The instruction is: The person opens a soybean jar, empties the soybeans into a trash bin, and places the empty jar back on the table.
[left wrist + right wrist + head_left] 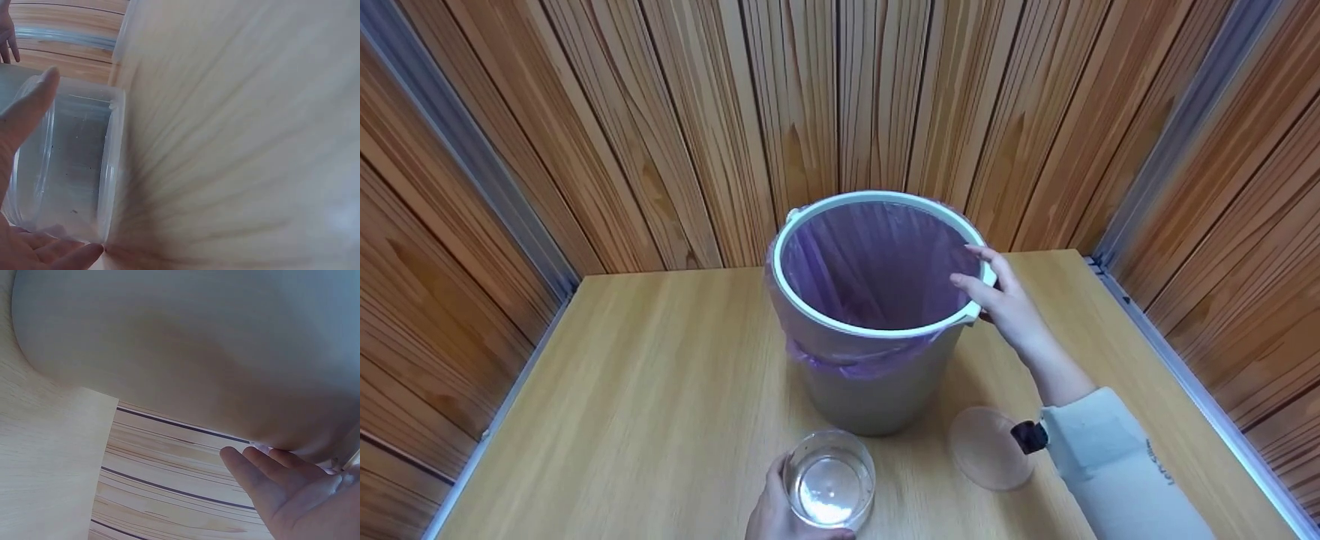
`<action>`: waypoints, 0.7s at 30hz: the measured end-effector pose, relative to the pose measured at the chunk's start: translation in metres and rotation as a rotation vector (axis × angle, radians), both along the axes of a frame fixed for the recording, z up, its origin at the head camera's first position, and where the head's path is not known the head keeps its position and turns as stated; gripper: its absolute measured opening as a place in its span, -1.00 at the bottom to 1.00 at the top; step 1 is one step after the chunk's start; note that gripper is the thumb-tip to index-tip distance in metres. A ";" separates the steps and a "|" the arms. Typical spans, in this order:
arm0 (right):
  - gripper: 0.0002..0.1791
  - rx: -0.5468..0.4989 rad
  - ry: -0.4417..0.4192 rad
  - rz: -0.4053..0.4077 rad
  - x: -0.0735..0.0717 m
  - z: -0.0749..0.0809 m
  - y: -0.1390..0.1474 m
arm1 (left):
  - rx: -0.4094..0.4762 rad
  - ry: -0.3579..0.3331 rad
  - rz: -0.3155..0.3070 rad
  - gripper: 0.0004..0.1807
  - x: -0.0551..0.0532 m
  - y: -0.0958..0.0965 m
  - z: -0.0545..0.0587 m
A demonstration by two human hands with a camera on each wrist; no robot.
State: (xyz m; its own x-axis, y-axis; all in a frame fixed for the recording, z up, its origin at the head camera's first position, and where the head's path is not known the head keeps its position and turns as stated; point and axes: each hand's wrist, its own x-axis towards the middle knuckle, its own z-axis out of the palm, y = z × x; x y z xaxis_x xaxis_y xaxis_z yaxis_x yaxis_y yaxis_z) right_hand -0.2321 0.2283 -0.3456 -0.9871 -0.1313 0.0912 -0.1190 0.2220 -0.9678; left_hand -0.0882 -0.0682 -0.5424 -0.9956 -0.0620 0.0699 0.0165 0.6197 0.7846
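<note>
My left hand (780, 510) holds a clear round plastic container (831, 484) by its side, thumb on one side and fingers on the other. In the left wrist view, small dark specks show on the container wall. My right hand (1003, 296) is at the right rim of a trash bin (877, 390) lined with a purple plastic bag (870, 262). Its thumb and index finger reach over the rim, spread apart. In the right wrist view, the other fingers (247, 478) lie fairly straight just outside the bin wall.
A clear round lid (990, 448) lies on the wooden table (660, 397), right of the container and partly beside the right wrist. Wood-patterned panels (795, 97) stand behind and at both sides, with metal strips along the edges.
</note>
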 end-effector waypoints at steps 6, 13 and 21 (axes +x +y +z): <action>-0.27 0.013 0.010 0.007 0.001 0.002 0.001 | 0.027 -0.021 -0.034 0.46 -0.003 0.000 0.001; -0.20 0.089 0.034 -0.046 0.005 0.003 0.006 | -0.022 -0.008 -0.080 0.49 -0.007 -0.003 0.002; -0.20 0.366 0.152 -0.179 0.024 0.012 0.009 | -0.074 0.004 -0.132 0.50 -0.009 -0.013 0.020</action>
